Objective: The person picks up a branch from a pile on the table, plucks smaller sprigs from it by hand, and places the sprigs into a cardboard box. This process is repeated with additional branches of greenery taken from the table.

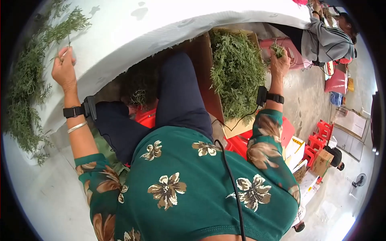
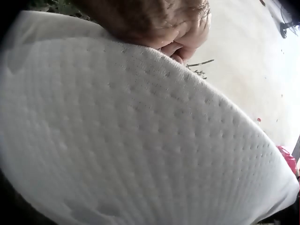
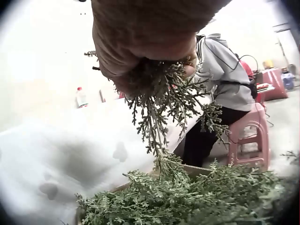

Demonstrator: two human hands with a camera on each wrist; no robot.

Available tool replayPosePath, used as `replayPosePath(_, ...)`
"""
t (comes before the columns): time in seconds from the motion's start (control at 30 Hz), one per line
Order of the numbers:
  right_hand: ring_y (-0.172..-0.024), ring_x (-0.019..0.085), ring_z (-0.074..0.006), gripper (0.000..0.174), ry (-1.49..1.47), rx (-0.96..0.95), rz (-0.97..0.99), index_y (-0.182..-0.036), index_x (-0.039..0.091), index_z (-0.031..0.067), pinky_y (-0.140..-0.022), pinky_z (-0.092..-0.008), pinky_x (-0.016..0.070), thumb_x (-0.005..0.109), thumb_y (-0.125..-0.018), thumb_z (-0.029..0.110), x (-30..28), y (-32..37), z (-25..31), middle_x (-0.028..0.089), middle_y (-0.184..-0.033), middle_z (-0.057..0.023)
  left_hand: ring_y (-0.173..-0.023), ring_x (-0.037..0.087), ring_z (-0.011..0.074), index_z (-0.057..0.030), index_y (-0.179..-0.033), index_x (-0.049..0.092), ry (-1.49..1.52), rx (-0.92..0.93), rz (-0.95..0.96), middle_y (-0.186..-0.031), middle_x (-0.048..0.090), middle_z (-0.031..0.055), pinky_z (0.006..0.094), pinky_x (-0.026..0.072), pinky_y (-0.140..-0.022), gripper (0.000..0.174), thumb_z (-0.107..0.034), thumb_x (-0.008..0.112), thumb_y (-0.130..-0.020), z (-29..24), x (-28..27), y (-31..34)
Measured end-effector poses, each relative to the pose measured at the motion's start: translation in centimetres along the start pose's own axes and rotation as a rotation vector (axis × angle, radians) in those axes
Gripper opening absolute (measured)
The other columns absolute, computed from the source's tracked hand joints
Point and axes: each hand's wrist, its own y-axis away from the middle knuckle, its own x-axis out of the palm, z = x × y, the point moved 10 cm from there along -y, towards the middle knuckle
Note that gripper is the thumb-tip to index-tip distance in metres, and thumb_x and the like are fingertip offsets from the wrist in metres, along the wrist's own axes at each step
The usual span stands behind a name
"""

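At the left end of the white cloth-covered table (image 1: pixel 169 16), my left hand (image 1: pixel 64 70) pinches the thin stem of a green, feathery sprig (image 1: pixel 68 29). In the left wrist view this hand (image 2: pixel 164 23) is at the cloth's edge, with a bit of stem (image 2: pixel 201 62) showing past the fingers. My right hand (image 1: pixel 280 64) grips a small bunch of similar sprigs (image 3: pixel 159 98), which hang down in the right wrist view. Below them lies a mass of loose green sprigs (image 1: pixel 237 72) filling a cardboard box (image 1: pixel 237 127) beside my knee.
A long heap of greenery (image 1: pixel 24 92) lies along the table's left side. To the right, a person in a grey jacket (image 1: pixel 321 38) sits on a pink stool (image 3: pixel 251 136). Red stools (image 1: pixel 317 138) and cartons (image 1: pixel 321 162) stand farther back. A cable (image 1: pixel 233 180) runs down my front.
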Motion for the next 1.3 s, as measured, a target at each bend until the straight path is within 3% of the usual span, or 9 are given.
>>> replayPosePath(0.37, -0.092, 0.062, -0.0319, 0.042, 0.185, 0.739, 0.154, -0.105, 0.064, 0.0070, -0.081, -0.0407, 0.0475, 0.071, -0.073, 0.033, -5.5, 24.2, -21.6, 0.066, -0.099, -0.0138, -0.060, 0.049, 0.0053, 0.0021, -0.094, 0.065, 0.125, -0.030, 0.021, -0.070, 0.057, -0.0004, 0.0188, 0.0434, -0.057, 0.018, -0.010, 0.069, -0.081, 2.3, -0.4, -1.2)
replayPosePath(0.63, -0.102, 0.053, -0.0429, 0.070, 0.428, 0.531, 0.448, -0.137, 0.033, 0.0049, -0.092, -0.0450, 0.0417, 0.063, -0.075, 0.018, 5.3, 31.3, -16.5, 0.059, -0.106, -0.0200, -0.060, 0.049, 0.0062, 0.0033, -0.094, 0.064, 0.081, -0.019, 0.046, -0.073, 0.058, 0.0008, 0.0189, 0.0442, -0.058, 0.019, -0.010, 0.069, -0.081, 2.4, -0.4, -1.5)
replayPosePath(0.8, -0.109, 0.046, -0.0448, 0.058, 0.144, 0.726, 0.407, -0.129, 0.044, 0.0025, -0.091, -0.0540, 0.0379, 0.060, -0.076, 0.020, 10.0, 36.5, -21.8, 0.057, -0.109, -0.0203, -0.061, 0.050, 0.0062, 0.0030, -0.093, 0.064, 0.040, -0.002, 0.056, -0.073, 0.059, 0.0009, 0.0191, 0.0446, -0.059, 0.019, -0.010, 0.069, -0.081, 2.5, -0.6, -2.0)
replayPosePath(1.0, -0.108, 0.050, -0.0399, 0.034, 0.924, 0.052, 1.191, -0.111, 0.063, 0.0061, -0.085, -0.0596, 0.0374, 0.053, -0.083, 0.024, 28.9, 45.1, -28.2, 0.056, -0.117, -0.0222, -0.061, 0.050, 0.0061, 0.0027, -0.093, 0.064, 0.034, 0.005, 0.046, -0.075, 0.060, 0.0010, 0.0188, 0.0443, -0.058, 0.019, -0.011, 0.069, -0.081, 2.4, -0.2, -1.8)
replayPosePath(1.1, -0.111, 0.050, -0.0382, 0.037, 1.060, -0.193, 1.093, -0.115, 0.061, 0.0084, -0.085, -0.0553, 0.0400, 0.054, -0.083, 0.028, 23.0, 41.4, -21.0, 0.053, -0.123, -0.0221, -0.062, 0.051, 0.0059, 0.0023, -0.092, 0.065, 0.038, 0.041, -0.001, -0.077, 0.061, 0.0008, 0.0190, 0.0442, -0.058, 0.019, -0.012, 0.070, -0.081, 1.6, -0.4, -1.6)
replayPosePath(1.17, -0.117, 0.047, -0.0389, 0.041, 1.086, -0.045, 1.082, -0.120, 0.058, 0.0102, -0.085, -0.0553, 0.0415, 0.053, -0.085, 0.030, 35.1, 49.9, -37.6, 0.050, -0.128, -0.0219, -0.062, 0.052, 0.0054, 0.0007, -0.093, 0.067, -0.022, 0.050, 0.006, -0.077, 0.063, 0.0005, 0.0190, 0.0442, -0.059, 0.021, -0.015, 0.071, -0.080, 1.3, -0.2, -1.3)
replayPosePath(1.2, -0.117, 0.047, -0.0389, 0.041, 1.060, -0.088, 1.063, -0.120, 0.058, 0.0102, -0.085, -0.0553, 0.0415, 0.053, -0.085, 0.030, 27.0, 49.2, -38.1, 0.050, -0.128, -0.0219, -0.061, 0.052, 0.0052, -0.0007, -0.094, 0.067, -0.045, 0.077, 0.012, -0.076, 0.063, 0.0003, 0.0190, 0.0442, -0.058, 0.021, -0.016, 0.071, -0.080, 1.1, -0.3, -1.2)
replayPosePath(1.27, -0.131, 0.034, -0.0320, 0.052, 0.994, -0.418, 1.124, -0.132, 0.048, 0.0123, -0.104, -0.0533, 0.0264, 0.048, -0.087, 0.038, 26.6, 42.7, -30.9, 0.038, -0.142, -0.0109, -0.063, 0.055, 0.0065, -0.0030, -0.097, 0.068, -0.047, 0.072, 0.007, -0.075, 0.064, 0.0013, 0.0202, 0.0448, -0.057, 0.022, -0.018, 0.069, -0.081, 1.1, -0.4, -1.0)
replayPosePath(1.3, -0.133, 0.032, -0.0322, 0.052, 1.067, -0.309, 1.202, -0.133, 0.047, 0.0126, -0.109, -0.0517, 0.0170, 0.046, -0.087, 0.038, 24.8, 42.2, -29.0, 0.035, -0.144, -0.0123, -0.062, 0.055, 0.0065, -0.0031, -0.097, 0.068, -0.081, 0.093, 0.009, -0.072, 0.063, 0.0007, 0.0207, 0.0442, -0.057, 0.023, -0.019, 0.069, -0.080, 0.7, -0.4, -0.8)
